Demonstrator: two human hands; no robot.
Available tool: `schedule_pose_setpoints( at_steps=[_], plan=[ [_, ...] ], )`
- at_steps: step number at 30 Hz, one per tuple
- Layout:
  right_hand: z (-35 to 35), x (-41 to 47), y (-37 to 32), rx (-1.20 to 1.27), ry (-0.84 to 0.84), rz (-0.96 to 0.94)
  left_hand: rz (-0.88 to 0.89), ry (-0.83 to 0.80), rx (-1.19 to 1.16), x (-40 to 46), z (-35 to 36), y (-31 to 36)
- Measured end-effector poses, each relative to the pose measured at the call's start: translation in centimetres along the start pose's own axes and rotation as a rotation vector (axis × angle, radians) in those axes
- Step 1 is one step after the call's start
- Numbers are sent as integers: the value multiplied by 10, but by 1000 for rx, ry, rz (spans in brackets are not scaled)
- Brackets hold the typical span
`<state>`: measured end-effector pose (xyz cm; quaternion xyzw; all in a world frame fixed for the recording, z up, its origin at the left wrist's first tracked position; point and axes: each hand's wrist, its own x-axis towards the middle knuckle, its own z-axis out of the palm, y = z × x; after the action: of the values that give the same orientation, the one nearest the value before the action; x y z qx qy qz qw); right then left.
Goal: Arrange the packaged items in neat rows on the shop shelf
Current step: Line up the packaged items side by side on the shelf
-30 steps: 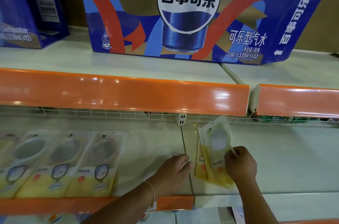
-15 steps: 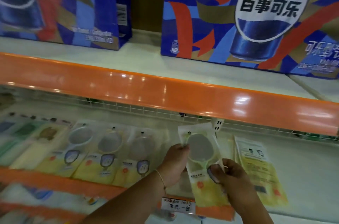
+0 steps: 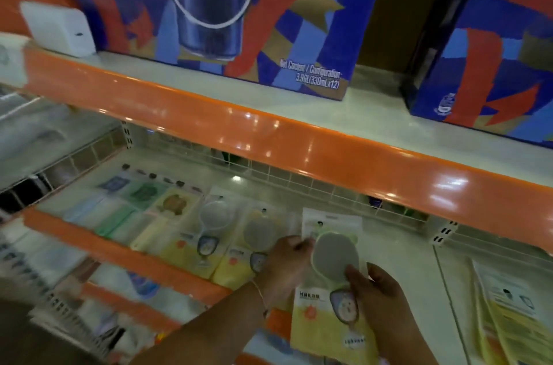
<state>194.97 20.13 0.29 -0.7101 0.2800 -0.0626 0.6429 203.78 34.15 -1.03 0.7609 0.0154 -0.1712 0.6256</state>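
A yellow-and-clear packet with a round grey item inside (image 3: 332,263) is held over the lower shelf (image 3: 398,248). My left hand (image 3: 288,260) pinches its upper left edge. My right hand (image 3: 377,287) grips its right side lower down. To the left, two like packets (image 3: 209,233) (image 3: 254,245) lie flat side by side in a row, with green, blue and cream packets (image 3: 140,203) further left. Another yellow packet (image 3: 508,313) lies face down at the far right of the shelf.
An orange shelf lip (image 3: 269,137) overhangs the lower shelf. Large blue cola cartons (image 3: 215,14) (image 3: 490,44) and a white box (image 3: 59,28) stand on the shelf above. A wire fence (image 3: 299,182) runs along the back. More goods sit blurred below left.
The held packet has travelled left from the right-hand shelf section toward the row of like packets; one packet stays behind at the right. The view has swung left.
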Motion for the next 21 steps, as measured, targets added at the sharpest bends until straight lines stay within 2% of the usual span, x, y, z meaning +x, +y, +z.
schedule_pose_setpoints(
  at_steps=[7, 10, 17, 21],
  plan=[
    [37, -12, 11, -9, -62, -26, 70, -3, 44, 2, -39, -17],
    [37, -16, 21, 34, -12, -23, 295, 12, 260, -2, -51, -21],
    [-11, -21, 34, 103, 246, 59, 865, 56, 680, -10, -38, -49],
    [-44, -14, 34, 67, 298, 43, 942, 83, 842, -5, -12, -56]
  ],
)
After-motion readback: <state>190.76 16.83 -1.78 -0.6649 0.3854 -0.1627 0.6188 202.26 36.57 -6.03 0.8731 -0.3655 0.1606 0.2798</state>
